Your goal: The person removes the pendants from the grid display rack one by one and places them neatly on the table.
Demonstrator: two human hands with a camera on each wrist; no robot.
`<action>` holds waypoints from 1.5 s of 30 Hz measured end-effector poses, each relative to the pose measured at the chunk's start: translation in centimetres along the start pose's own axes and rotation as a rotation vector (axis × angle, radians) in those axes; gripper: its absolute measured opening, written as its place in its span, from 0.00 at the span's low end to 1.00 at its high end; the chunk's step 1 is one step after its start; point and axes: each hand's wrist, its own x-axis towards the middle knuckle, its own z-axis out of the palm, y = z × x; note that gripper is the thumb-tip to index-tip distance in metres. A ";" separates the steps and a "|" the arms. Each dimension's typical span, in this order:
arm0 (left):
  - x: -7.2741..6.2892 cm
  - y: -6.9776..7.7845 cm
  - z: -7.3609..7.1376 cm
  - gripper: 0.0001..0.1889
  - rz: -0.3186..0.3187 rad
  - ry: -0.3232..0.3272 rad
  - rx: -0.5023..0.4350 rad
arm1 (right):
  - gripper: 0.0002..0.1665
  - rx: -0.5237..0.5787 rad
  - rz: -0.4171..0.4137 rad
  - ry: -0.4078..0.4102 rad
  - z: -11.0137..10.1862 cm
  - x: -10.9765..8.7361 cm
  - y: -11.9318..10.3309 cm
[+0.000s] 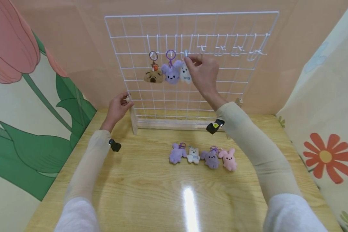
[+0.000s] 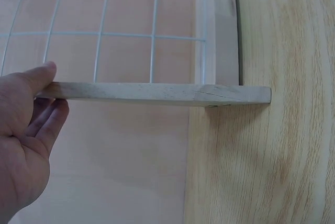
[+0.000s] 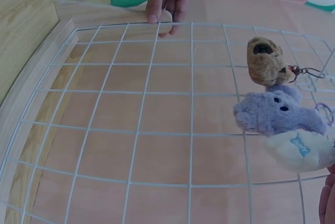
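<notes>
A white wire grid rack (image 1: 191,14) stands on wooden feet. At its left side my left hand (image 1: 117,108) grips the top of the wooden upright (image 2: 152,92), thumb on one face and fingers on the other. My right hand (image 1: 204,72) pinches the light-blue ring of a white plush keychain (image 1: 185,74) at a hook, partly hiding the toy. Whether the ring sits on the hook cannot be made out. To its left hang a purple plush keychain (image 1: 171,75) and a brown bear-head keychain (image 1: 153,77). In the right wrist view only the edge of my right hand (image 3: 328,198) shows.
Several bare hooks (image 1: 220,50) line the grid's right half. On the wooden table (image 1: 133,193) before the rack lie a light purple plush (image 1: 177,154), a white bear plush (image 1: 193,156), a darker purple plush (image 1: 211,159) and a pink rabbit plush (image 1: 229,159).
</notes>
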 end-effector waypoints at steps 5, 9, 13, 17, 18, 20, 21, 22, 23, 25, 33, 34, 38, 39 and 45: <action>0.0 0.0 0.0 0.26 0.000 -0.004 -0.006 | 0.12 0.025 -0.019 -0.002 -0.4 -0.4 -0.1; -0.1 -0.1 0.0 0.27 -0.003 -0.006 -0.007 | 0.12 0.046 -0.037 -0.009 -0.8 -0.8 -0.2; -0.2 -0.2 0.0 0.27 -0.006 -0.005 -0.006 | 0.12 0.057 -0.055 -0.023 -1.1 -1.2 -0.4; -0.2 -0.2 0.0 0.26 -0.006 -0.004 -0.004 | 0.13 0.078 -0.070 -0.035 -1.4 -1.7 -0.6; -0.2 -0.2 0.0 0.27 -0.006 -0.005 -0.002 | 0.13 0.083 -0.076 -0.035 -1.5 -1.8 -0.7; -0.3 -0.2 0.0 0.27 -0.005 -0.004 0.000 | 0.14 0.092 -0.082 -0.036 -1.8 -2.0 -0.9; -0.2 -0.2 0.1 0.27 -0.005 -0.004 0.000 | 0.14 0.095 -0.085 -0.037 -1.9 -2.2 -1.0; -0.2 -0.2 0.1 0.27 -0.005 -0.005 0.000 | 0.14 0.096 -0.089 -0.037 -2.0 -2.3 -1.1; -0.2 -0.2 0.1 0.27 -0.003 -0.005 0.001 | 0.14 0.100 -0.090 -0.039 -2.2 -2.4 -1.3; -0.3 -0.2 0.1 0.27 0.000 -0.005 0.001 | 0.14 0.107 -0.098 -0.042 -2.5 -2.7 -1.6; -0.2 -0.1 0.0 0.27 -0.006 -0.006 -0.008 | 0.14 0.146 -0.105 -0.082 -3.0 -4.2 -2.1; -0.2 -0.1 0.0 0.27 -0.008 -0.007 -0.009 | 0.14 0.154 -0.113 -0.087 -3.0 -4.4 -2.1; 0.0 0.0 0.0 0.28 -0.009 -0.009 -0.008 | 0.13 0.171 -0.153 -0.111 -2.7 -5.5 -1.9; 0.0 0.0 0.0 0.28 -0.009 -0.010 -0.007 | 0.13 0.172 -0.157 -0.119 -2.7 -5.8 -1.8; 0.0 0.1 0.1 0.28 -0.003 -0.009 -0.004 | 0.12 0.188 -0.160 -0.182 -2.0 -7.6 -1.4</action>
